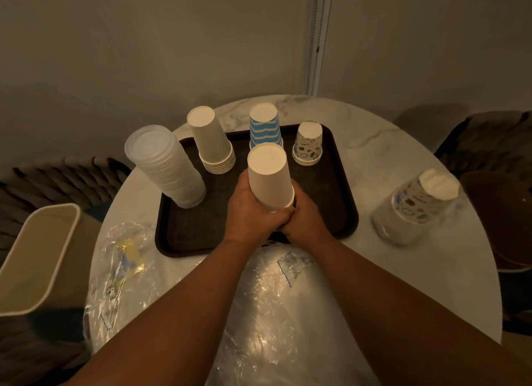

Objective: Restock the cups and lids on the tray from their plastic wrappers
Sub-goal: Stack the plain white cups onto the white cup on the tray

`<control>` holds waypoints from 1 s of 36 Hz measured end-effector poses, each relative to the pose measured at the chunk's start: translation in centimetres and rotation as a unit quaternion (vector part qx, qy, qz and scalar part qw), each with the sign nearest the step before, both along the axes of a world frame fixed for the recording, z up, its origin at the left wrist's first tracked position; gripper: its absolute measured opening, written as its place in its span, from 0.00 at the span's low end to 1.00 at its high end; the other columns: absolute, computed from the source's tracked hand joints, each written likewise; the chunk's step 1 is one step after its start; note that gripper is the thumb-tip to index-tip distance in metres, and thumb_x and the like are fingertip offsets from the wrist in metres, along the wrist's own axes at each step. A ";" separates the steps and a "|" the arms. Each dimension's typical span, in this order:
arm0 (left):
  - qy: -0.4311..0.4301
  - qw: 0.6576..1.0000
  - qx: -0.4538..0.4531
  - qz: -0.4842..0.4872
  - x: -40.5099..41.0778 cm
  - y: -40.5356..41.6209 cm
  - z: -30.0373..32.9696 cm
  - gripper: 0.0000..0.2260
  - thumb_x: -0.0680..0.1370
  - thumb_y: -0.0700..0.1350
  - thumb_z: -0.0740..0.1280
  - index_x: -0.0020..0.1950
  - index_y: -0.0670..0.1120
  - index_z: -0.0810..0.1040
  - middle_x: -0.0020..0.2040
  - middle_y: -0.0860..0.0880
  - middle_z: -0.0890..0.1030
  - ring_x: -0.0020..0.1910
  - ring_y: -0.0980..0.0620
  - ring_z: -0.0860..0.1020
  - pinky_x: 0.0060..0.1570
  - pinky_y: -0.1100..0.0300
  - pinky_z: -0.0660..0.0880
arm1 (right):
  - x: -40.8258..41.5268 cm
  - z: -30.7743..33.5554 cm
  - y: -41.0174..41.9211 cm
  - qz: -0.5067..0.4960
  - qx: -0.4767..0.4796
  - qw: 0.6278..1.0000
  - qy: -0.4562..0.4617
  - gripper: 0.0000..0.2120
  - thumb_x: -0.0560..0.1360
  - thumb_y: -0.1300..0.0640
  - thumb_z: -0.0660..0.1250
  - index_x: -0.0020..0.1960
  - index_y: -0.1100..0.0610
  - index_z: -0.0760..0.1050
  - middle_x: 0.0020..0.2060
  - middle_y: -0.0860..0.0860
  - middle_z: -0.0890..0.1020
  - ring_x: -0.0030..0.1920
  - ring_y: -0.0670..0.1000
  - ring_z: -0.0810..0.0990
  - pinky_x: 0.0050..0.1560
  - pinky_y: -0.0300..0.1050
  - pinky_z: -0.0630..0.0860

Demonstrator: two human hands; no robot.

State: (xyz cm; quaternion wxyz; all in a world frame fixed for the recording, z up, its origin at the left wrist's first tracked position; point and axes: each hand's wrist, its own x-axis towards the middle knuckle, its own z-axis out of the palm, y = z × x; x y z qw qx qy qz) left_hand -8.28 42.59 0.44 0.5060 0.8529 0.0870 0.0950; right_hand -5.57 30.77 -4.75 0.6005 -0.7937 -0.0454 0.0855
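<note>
A dark brown tray (342, 213) lies on the round marble table. Over its middle, my left hand (249, 210) and my right hand (303, 217) both grip the base of an upside-down stack of plain white cups (269, 175). On the tray stand a tall stack of clear lids (165, 166) at the left, a second white cup stack (211, 142), a blue-striped cup stack (264, 126) and a short stack of patterned cups (308, 143). A wrapped stack of patterned cups (417, 207) stands on the table to the right of the tray.
Crumpled clear plastic wrappers (123, 264) lie on the table's near left, and a large clear wrapper (276, 313) lies under my forearms. A cream bin (37, 256) stands left of the table. Dark chairs (495, 143) flank the table at the right.
</note>
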 end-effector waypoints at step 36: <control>-0.046 0.998 -0.027 0.035 0.4 -0.1 4.0 0.42 0.62 0.51 0.82 0.71 0.53 0.64 0.60 0.60 0.73 0.58 0.61 0.73 0.48 0.80 0.68 | 0.4 2.7 0.0 0.028 0.005 1.000 0.000 0.48 0.58 0.50 0.83 0.71 0.38 0.62 0.57 0.31 0.74 0.56 0.29 0.73 0.50 0.24 0.69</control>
